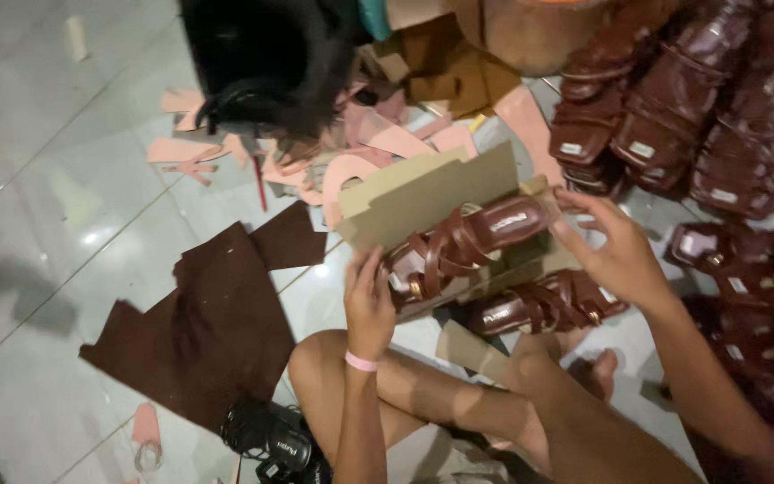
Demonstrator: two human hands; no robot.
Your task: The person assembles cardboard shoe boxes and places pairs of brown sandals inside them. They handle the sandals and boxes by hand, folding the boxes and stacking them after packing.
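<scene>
Pale glossy floor tiles catch a soft glare of light, littered with pink offcuts, dark brown sheets of material and cardboard scraps

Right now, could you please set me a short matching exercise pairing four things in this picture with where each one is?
Things:
1. dark brown strappy sandal
2. large dark brown leather sheet
3. heap of finished dark brown sandals
4. pale pink cut-out pieces

Places:
A. piled at upper right
B. flat on the tiled floor, left of the knee
C. in the open cardboard box, between both hands
D. scattered beyond the box

Pairs: 1-C, 2-B, 3-A, 4-D
</scene>
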